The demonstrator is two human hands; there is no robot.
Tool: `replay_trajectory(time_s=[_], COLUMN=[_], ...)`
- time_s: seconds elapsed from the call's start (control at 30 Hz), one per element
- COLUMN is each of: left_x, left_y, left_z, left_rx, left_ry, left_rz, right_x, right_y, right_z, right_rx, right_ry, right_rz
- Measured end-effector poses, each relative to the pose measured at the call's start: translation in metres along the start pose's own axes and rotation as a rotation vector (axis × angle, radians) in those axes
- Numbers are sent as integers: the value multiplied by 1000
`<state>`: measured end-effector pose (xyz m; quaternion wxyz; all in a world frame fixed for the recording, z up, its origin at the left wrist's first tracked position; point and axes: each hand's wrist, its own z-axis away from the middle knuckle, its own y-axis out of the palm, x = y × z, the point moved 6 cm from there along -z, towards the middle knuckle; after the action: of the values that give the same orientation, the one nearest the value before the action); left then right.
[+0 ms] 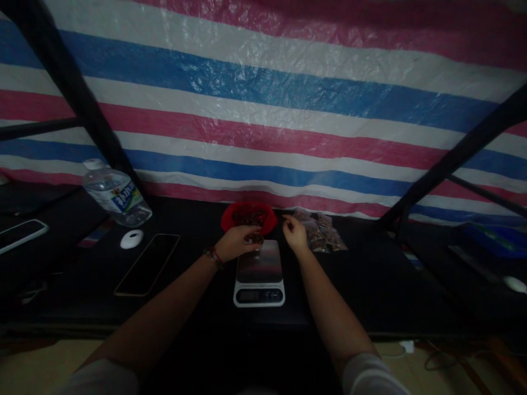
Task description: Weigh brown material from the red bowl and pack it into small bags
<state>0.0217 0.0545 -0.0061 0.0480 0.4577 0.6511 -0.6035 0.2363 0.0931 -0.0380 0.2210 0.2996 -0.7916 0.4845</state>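
Note:
Above the back edge of a white kitchen scale with a metal top, my left hand is closed around a handful of small brown pieces. Just behind it sits a red bowl with similar dark brown pieces inside. My right hand is to the right of the scale, fingers curled in; whatever they may hold is too dim to make out. Beside that hand lie several small clear bags of brown pieces. The scale's display is unreadable.
To the left stand a large plastic bottle, a white mouse-like object and a phone. Another phone lies at the far left. Dark slanted frame bars flank the black table, and a striped plastic sheet hangs behind.

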Motion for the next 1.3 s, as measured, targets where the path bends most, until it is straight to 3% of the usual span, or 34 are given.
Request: replay_trajectory(time_s=[0.1, 0.33, 0.5, 0.63, 0.83, 0.97, 1.13, 1.3], left_x=[-16, -30, -19, 6, 47, 68, 85, 90], left_y=[11, 30, 11, -16, -8, 8, 17, 15], left_z=[9, 18, 14, -3, -59, -81, -90, -96], left_rx=[80, 189, -5, -160, 164, 265, 284, 309], left_ry=[18, 40, -18, -103, -104, -159, -222, -198], left_rz=[-7, 20, 6, -148, -477, -574, -600, -594], right_x=[-19, -36, -31, -32, -31, -30, -33, -33], right_y=[-6, -3, 0, 2, 9, 10, 10, 14], right_z=[1, 4, 7, 7, 6, 6, 6, 5], right_rx=[27, 258, 336, 359, 355, 329, 329, 354], right_ry=[63, 99, 93, 120, 82, 19, 31, 47], right_rz=[88, 464, 540, 541, 494, 481, 479, 450])
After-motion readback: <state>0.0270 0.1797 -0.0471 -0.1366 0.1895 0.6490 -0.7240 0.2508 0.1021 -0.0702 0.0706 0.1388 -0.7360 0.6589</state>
